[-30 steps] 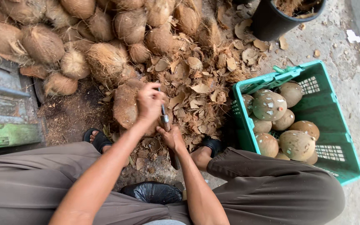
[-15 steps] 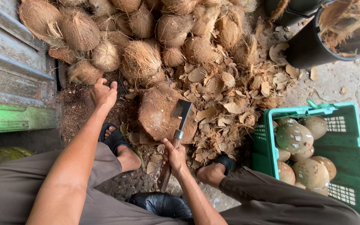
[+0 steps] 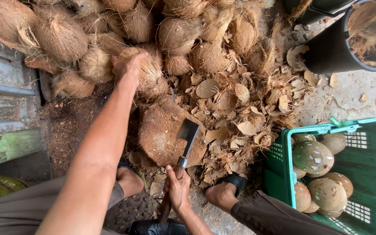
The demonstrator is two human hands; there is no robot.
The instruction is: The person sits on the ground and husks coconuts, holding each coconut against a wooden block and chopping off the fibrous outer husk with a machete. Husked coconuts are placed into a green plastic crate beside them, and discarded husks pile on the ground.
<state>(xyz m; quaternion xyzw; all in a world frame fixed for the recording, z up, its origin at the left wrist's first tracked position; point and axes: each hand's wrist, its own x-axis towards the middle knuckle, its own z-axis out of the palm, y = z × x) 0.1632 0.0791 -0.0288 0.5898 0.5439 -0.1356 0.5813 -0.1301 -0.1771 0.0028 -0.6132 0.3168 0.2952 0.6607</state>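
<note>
My left hand [image 3: 128,68] reaches forward onto a hairy brown coconut [image 3: 146,69] at the front of a big pile of unhusked coconuts [image 3: 62,35], fingers closing around it. My right hand [image 3: 177,188] grips the wooden handle of a cleaver [image 3: 187,138], whose dark blade rests on a worn round chopping block [image 3: 166,130] between my feet.
A green plastic crate [image 3: 366,174] at the right holds several peeled pale coconuts [image 3: 312,156]. Shell chips and husk scraps [image 3: 240,104] litter the ground. Black buckets [image 3: 331,48] of fibre stand at the top right. A grey and green wooden structure [image 3: 5,126] runs along the left.
My left hand has stretched further up from the block into the pile and onto a coconut. The cleaver stays on the block in my right hand.
</note>
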